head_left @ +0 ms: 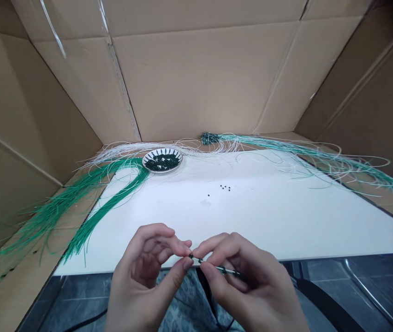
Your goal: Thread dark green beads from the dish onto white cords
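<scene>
My left hand [158, 272] is at the lower middle, thumb and index finger pinched on a small dark bead [191, 256]. Close beside it on the right, my right hand [241, 272] grips a thin pale strand [230, 271] that carries a few dark green beads and runs under its fingers. The fingertips of both hands nearly touch, just above the table's front edge. Several tiny dark beads [224, 187] lie loose on the white board [269, 212] beyond the hands.
A striped dish [163, 160] of dark beads stands at the back left. Green strands [113, 198] spread left of it, with white strands [130, 148] behind. A beaded green and white bundle [286, 146] lies at the back right. Cardboard walls [199, 78] surround the board.
</scene>
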A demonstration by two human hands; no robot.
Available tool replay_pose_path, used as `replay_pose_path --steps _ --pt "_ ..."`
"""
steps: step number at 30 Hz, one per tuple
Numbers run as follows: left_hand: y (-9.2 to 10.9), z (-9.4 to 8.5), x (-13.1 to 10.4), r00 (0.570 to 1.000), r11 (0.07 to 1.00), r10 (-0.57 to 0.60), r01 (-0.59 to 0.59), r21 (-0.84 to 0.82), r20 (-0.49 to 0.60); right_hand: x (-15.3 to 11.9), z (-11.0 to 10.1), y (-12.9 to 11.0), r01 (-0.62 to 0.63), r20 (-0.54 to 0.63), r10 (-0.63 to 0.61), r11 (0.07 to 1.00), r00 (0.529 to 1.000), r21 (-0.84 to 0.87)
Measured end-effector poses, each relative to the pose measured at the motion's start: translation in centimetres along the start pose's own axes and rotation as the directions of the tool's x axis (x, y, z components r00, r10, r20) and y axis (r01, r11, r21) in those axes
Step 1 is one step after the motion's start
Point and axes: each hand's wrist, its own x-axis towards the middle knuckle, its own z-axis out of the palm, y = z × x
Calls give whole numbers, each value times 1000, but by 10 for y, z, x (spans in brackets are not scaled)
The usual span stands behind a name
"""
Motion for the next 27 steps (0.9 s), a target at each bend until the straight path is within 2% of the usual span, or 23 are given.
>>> replay_pose_path --steps 3,5,10,16,20,24,27 --pt "-2 -9 1 987 988 86 -102 118 133 2 -3 0 14 33 -13 998 999 -55" --pt "-2 -11 1 978 980 107 -134 148 181 3 -3 0 20 43 -17 997 999 -75" --pt "1 -7 0 988 984 120 -132 116 101 3 -2 -2 -25 38 29 993 999 -115" --pt "3 -8 0 986 981 115 -132 144 121 4 -4 -2 -79 50 86 988 995 -132" --pt "3 -6 -2 990 984 114 -125 125 88 6 -7 -1 -103 90 111 990 990 -95" --pt "2 -7 2 996 996 49 -54 72 72 10 -10 2 -89 154 82 995 985 37" --pt "1 -13 9 981 987 45 -73 143 189 14 -12 4 -99 143 84 990 986 101"
